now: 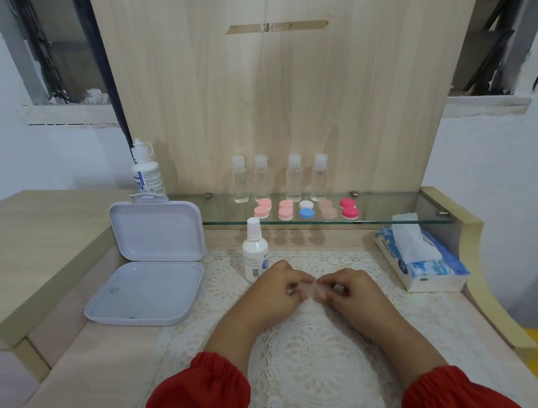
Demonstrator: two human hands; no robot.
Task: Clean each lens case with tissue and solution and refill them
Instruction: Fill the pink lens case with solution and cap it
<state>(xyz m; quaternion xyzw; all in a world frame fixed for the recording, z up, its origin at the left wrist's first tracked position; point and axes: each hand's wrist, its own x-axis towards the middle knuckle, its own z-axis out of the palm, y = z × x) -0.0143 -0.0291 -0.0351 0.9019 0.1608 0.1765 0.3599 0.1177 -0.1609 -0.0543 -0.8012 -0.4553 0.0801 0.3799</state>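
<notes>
Hands: left hand (277,289) and right hand (348,288) meet at the centre of the lace mat (316,351), fingers of both curled in, pinching a small pale translucent piece (309,290) between them; it is blurred, and I cannot tell whether it is a lens case or tissue
Sleeves: red cuffs at 6 o'clock, one on each forearm
Solution bottle: small white bottle (255,251) stands upright at 11 o'clock from the hands, just beside the left hand, cap on
Lens cases: five on the glass shelf (386,213) at 12 o'clock, in a row: pale pink case (262,208), second pink case (285,209), white-and-blue case (306,209), beige case (327,209), deep pink case (349,208), all with caps on
Clear bottles: four small bottles (279,178) stand upright behind the cases, against the wooden back panel (287,93)
Large bottle: white bottle with blue label (146,171) at 10 o'clock, at the shelf's left end
White box: hinged plastic box (149,263) at 9 o'clock, lid standing open, base lying on the desk
Tissue pack: blue-and-white pack (426,265) at 2 o'clock, near the right hand, one white sheet pulled up out of its top
</notes>
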